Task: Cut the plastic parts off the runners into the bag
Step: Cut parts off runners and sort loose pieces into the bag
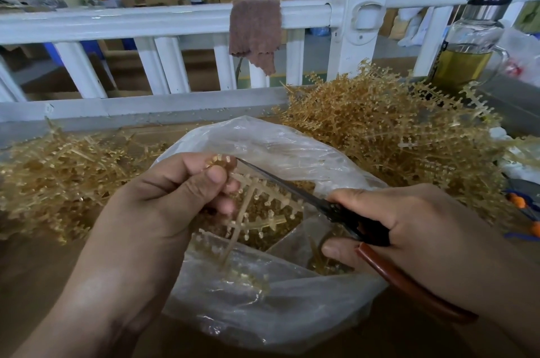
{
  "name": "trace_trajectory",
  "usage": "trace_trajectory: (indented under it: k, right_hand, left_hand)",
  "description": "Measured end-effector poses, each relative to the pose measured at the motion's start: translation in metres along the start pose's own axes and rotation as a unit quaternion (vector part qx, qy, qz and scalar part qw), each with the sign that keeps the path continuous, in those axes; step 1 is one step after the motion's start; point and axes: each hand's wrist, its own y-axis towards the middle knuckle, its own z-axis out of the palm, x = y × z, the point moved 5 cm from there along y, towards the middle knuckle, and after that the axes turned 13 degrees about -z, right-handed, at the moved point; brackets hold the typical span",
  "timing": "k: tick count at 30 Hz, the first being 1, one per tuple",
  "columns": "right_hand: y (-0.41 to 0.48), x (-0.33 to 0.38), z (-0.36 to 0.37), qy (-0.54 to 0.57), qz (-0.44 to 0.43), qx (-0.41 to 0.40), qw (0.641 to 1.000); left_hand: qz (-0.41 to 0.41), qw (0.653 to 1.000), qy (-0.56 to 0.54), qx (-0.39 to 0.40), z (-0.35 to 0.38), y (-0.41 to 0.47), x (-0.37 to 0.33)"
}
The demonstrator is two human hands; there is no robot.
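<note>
- bag (263, 299), 6 o'clock: thin clear plastic film, crinkled, glossy highlights seen.
- runner (257, 205), centre: translucent amber plastic, smooth, glossy.
- 9 o'clock pile (58, 176) and 2 o'clock pile (394, 135): same amber plastic noted, light sheen.
- cutters (350, 223), 4 o'clock: blades read as dark metal, matt; handle sleeved in red-brown plastic, smooth, glossy.
- cloth (254, 30), 12 o'clock: brown fabric, rough nubby weave, matt.
- railing (146, 19), 11 o'clock: white-painted, smooth, semi-gloss; base material not resolved.
- bottle (473, 36), 2 o'clock: clear glass, glossy; brushed metal band seen below cap.
- tabletop (43, 284), 8 o'clock: brown, matt; wood or board cannot be told.
</note>
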Motion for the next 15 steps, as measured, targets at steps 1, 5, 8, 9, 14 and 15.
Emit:
trace_trajectory:
  k: [1, 5, 8, 9, 14, 15]
  right_hand:
    - [0.0003, 0.0012, 0.0006, -0.002, -0.003, 0.000, 1.000]
    - [-0.0004, 0.0062, 0.0026, -0.012, 0.000, -0.006, 1.000]
    - [-0.0005, 0.0072, 0.0028, -0.009, 0.012, -0.004, 1.000]
    - [0.0001, 0.0073, 0.0032, -0.010, 0.013, -0.002, 1.000]
    - [0.0009, 0.0091, 0.0057, -0.014, 0.019, 0.006, 1.000]
    - [0.0008, 0.0096, 0.0057, -0.011, 0.021, 0.003, 1.000]
  left_hand:
    - [-0.004, 1.000, -0.018, 0.009, 0.0013, 0.0002, 0.0000]
    - [-0.047, 0.994, -0.094, 0.038, 0.0066, -0.0006, 0.0009]
    - [-0.059, 0.992, -0.103, 0.038, 0.0078, -0.0011, 0.0012]
    - [-0.057, 0.993, -0.102, 0.031, 0.0075, -0.0007, 0.0011]
    - [-0.042, 0.994, -0.102, 0.004, 0.0098, 0.0002, 0.0007]
    - [-0.040, 0.994, -0.104, 0.006, 0.0111, -0.0005, 0.0000]
